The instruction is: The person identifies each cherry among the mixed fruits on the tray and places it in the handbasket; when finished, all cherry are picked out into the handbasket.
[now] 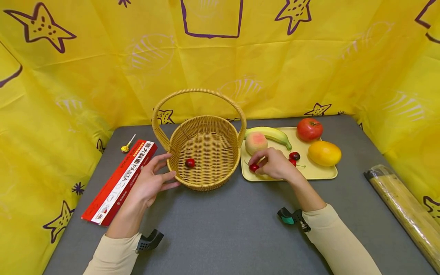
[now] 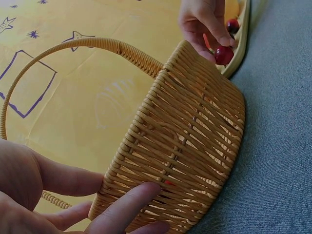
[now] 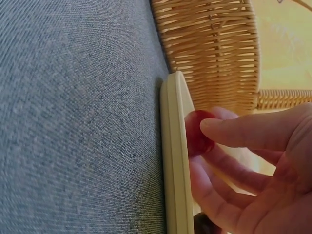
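Observation:
A wicker basket [image 1: 206, 187] with a tall arched handle stands on the table, one red cherry [image 1: 190, 163] lying inside it. At its left side my left hand [image 1: 154, 179] holds the rim, fingers against the woven wall. My right hand [image 1: 273, 164] pinches another cherry [image 3: 197, 131] between thumb and fingers, low over the near left corner of a cream tray [image 1: 306, 175]. More dark red cherries [image 1: 294, 156] lie on that tray, just right of the hand. A peach [image 1: 256, 143], a banana [image 1: 271, 133], a red apple [image 1: 309, 129] and a yellow mango [image 1: 324, 153] share the tray.
Left of the basket lie a red pasta box [image 1: 120, 181], partly behind my left forearm, and a lollipop [image 1: 128, 145]. A clear-wrapped tan bundle [image 1: 402, 206] lies along the right table edge. Yellow patterned cloth [image 1: 220, 68] hangs behind and on both sides.

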`<state>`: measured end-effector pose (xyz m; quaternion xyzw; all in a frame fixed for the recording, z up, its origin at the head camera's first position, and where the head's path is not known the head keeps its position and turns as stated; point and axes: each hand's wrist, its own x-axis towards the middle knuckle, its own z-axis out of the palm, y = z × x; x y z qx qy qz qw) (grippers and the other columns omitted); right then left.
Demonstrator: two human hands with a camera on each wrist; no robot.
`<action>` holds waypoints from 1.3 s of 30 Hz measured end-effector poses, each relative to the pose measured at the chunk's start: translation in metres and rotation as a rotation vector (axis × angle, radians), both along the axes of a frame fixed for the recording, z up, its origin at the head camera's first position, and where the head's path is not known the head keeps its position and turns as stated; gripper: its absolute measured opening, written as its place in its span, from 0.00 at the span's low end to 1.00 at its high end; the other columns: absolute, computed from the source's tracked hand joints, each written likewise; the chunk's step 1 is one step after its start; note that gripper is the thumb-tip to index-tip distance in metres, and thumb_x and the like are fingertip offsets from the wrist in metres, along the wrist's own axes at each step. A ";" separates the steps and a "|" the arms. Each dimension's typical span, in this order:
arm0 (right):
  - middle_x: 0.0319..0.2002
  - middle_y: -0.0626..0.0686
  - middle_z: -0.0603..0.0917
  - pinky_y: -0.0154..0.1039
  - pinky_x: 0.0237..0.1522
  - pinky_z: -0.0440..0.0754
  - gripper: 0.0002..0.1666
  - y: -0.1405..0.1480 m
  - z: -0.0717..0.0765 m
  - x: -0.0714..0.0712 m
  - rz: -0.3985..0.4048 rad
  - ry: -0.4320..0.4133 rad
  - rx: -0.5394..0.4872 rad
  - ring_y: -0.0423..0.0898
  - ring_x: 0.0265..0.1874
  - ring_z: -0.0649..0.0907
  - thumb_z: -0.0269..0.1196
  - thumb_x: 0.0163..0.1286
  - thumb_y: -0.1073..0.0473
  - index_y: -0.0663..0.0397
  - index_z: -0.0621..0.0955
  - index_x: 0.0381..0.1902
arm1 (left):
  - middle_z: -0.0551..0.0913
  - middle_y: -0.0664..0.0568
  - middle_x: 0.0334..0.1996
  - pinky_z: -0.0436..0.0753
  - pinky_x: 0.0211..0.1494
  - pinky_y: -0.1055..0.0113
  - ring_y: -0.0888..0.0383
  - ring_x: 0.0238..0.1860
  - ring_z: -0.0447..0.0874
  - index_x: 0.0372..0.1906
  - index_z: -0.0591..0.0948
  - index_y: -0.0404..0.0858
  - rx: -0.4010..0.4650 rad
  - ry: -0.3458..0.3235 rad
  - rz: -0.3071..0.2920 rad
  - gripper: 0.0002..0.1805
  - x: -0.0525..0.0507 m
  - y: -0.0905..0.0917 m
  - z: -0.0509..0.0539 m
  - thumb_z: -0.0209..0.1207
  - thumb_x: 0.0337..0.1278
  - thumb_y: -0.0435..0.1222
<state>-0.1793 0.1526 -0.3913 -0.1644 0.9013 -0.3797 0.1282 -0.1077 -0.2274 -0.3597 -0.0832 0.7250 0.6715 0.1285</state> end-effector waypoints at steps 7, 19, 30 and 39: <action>0.41 0.53 0.91 0.35 0.37 0.84 0.18 0.001 0.000 0.000 -0.016 -0.028 -0.030 0.47 0.38 0.87 0.76 0.55 0.70 0.53 0.91 0.44 | 0.57 0.34 0.80 0.93 0.50 0.58 0.48 0.49 0.89 0.81 0.57 0.37 -0.002 0.002 0.000 0.36 0.000 0.000 0.001 0.54 0.74 0.24; 0.42 0.54 0.91 0.36 0.40 0.86 0.17 0.004 0.004 0.000 -0.037 -0.105 -0.106 0.48 0.38 0.87 0.77 0.56 0.69 0.54 0.90 0.44 | 0.57 0.34 0.79 0.93 0.50 0.58 0.47 0.50 0.89 0.81 0.57 0.37 -0.006 0.001 0.003 0.36 0.000 -0.001 0.000 0.54 0.74 0.24; 0.42 0.57 0.91 0.32 0.40 0.85 0.18 0.008 0.011 0.001 -0.034 -0.137 -0.182 0.52 0.41 0.86 0.77 0.57 0.67 0.56 0.90 0.47 | 0.57 0.34 0.79 0.93 0.50 0.57 0.47 0.53 0.88 0.81 0.57 0.38 -0.002 0.000 0.008 0.37 0.000 -0.001 0.000 0.55 0.74 0.24; 0.44 0.57 0.91 0.35 0.43 0.85 0.18 0.009 0.020 0.005 -0.044 -0.154 -0.216 0.53 0.45 0.84 0.77 0.57 0.67 0.55 0.90 0.48 | 0.58 0.35 0.79 0.93 0.50 0.58 0.47 0.53 0.88 0.81 0.57 0.38 -0.006 -0.002 0.012 0.37 0.000 0.001 0.000 0.55 0.74 0.24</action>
